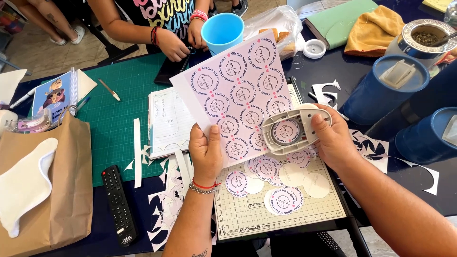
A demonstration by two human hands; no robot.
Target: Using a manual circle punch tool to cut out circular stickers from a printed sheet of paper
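white printed sheet [238,90] slants up and away from my left hand [205,151], which pinches its lower edge. my right hand [333,138] grips the round punch [291,129], clamped over the sheet's right edge, above cut circles [281,185] on the mat [238,216].

Bright, even daylight; soft shadows, sharp focus, slight wide-angle bending at edges.
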